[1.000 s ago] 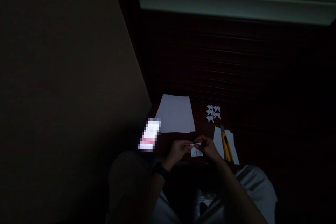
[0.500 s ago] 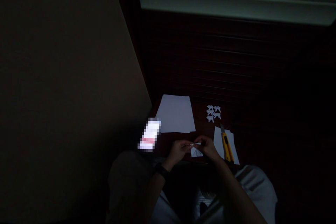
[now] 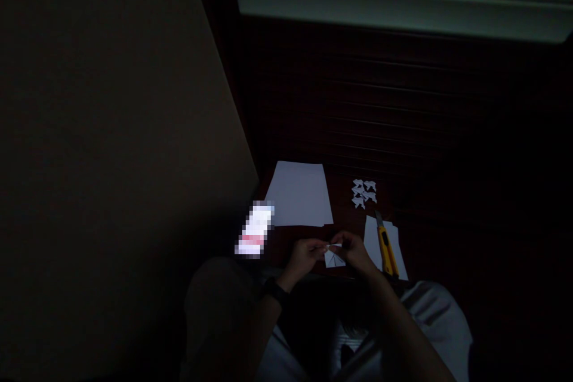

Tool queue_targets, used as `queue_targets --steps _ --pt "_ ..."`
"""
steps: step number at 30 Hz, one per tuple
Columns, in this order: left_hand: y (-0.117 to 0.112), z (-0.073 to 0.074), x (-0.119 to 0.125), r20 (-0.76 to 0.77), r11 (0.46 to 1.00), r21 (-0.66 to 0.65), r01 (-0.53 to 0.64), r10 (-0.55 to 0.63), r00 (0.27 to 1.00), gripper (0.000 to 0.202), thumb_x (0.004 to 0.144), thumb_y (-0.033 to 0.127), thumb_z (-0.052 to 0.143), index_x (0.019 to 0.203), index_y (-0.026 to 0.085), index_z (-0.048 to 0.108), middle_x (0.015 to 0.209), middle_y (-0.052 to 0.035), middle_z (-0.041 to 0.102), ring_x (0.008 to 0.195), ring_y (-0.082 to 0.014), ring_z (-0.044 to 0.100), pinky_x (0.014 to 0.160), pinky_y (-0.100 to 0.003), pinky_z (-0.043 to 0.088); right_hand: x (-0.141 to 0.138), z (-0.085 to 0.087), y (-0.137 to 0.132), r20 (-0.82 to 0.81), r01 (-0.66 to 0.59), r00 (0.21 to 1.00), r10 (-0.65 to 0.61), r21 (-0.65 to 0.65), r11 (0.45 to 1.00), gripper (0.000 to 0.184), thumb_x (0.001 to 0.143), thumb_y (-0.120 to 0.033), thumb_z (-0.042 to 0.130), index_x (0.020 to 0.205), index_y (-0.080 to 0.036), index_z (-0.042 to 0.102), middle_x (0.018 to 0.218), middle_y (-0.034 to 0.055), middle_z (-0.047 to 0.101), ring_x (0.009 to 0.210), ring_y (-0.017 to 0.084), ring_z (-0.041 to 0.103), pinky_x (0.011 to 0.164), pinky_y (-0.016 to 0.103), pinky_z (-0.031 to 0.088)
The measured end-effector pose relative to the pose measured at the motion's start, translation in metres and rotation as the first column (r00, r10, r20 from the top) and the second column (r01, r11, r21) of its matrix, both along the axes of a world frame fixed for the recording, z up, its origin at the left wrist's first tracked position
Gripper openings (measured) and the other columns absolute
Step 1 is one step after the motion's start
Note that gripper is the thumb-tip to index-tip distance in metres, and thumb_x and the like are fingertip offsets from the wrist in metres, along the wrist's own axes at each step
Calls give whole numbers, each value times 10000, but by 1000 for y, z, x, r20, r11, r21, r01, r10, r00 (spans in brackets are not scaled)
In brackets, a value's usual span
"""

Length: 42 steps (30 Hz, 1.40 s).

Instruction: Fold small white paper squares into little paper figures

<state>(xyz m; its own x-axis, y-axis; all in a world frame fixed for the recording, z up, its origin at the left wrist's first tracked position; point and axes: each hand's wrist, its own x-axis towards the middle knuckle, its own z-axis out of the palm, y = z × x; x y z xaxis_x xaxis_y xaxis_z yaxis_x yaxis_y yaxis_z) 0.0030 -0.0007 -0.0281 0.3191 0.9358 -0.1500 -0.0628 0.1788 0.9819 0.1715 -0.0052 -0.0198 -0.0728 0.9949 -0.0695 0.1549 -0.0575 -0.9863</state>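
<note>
A small creased piece of white paper [image 3: 335,259] is pinched between both my hands, close to the table's front edge. My left hand [image 3: 307,253] grips its upper left corner with thumb and fingers. On the other side my right hand [image 3: 353,250] curls over the upper right part, fingers closed on it. Crease lines fan across the lower part that shows; the fingers cover the top. Just right of my right hand lies a yellow utility knife [image 3: 387,252], its blade out, on some smaller white sheets [image 3: 372,241].
A stack of larger white paper [image 3: 301,194] lies at the back left. Several small folded paper figures [image 3: 363,193] sit together at the back right. A lit, blurred-out phone screen [image 3: 255,230] is at the left edge. A wall [image 3: 134,131] rises on the left.
</note>
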Motion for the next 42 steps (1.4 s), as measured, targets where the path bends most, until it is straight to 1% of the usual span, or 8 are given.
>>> queue_targets --steps 7,11,15,20,25,31,38,42 --pt "1 -2 1 22 999 -52 -9 10 1000 323 654 327 651 906 124 658 816 -70 681 714 -195 636 634 -315 537 1 -6 2 3 1 1000 -1 18 1000 175 612 -282 668 733 -172 605 627 -15 562 550 118 485 494 215 364" --pt "1 -3 1 24 1000 -22 -1 2 1000 280 670 340 633 849 128 669 795 -65 680 714 -190 634 638 -308 531 0 -8 2 26 21 999 -22 32 999 176 616 -279 669 741 -170 609 618 -17 551 547 117 483 489 213 359" --pt "1 -6 1 -18 1000 24 -20 21 1000 271 680 358 623 812 129 679 759 -65 681 690 -190 629 618 -292 522 0 -7 1 21 33 999 -34 37 999 192 615 -283 678 760 -174 614 639 -12 569 563 123 499 504 220 371" --pt "2 -8 0 -37 999 34 -31 32 999 270 680 357 625 809 128 687 750 -71 678 680 -191 625 622 -289 516 0 -5 2 -66 19 998 -19 2 1000 309 590 -280 710 863 -185 599 676 -7 603 576 130 530 508 223 387" --pt "1 -3 -1 -78 994 104 -19 27 997 272 688 375 613 810 145 692 803 -72 671 716 -190 620 612 -271 511 0 -6 3 -91 28 995 -32 -36 999 337 562 -294 731 848 -176 598 669 4 622 581 146 555 520 240 408" --pt "2 0 -1 -71 999 42 -13 16 997 322 700 393 592 853 121 670 792 -74 672 694 -186 617 593 -278 512 -2 -7 5 -127 55 990 -64 -68 996 339 538 -271 748 819 -180 582 623 -14 602 526 131 533 478 225 394" --pt "1 5 1 -199 979 201 -35 75 977 287 737 404 543 774 135 634 706 -37 628 651 -144 578 537 -211 463 -2 -8 5 -189 47 980 -57 -56 997 356 520 -247 759 812 -176 567 597 -26 600 513 123 528 490 224 402" --pt "-1 5 2 -242 975 222 -18 73 968 281 760 399 509 744 140 615 676 -28 613 609 -130 560 499 -191 428 -2 -5 4 -187 17 982 -29 -62 998 362 533 -259 751 833 -180 567 594 -28 597 513 126 532 489 229 406"
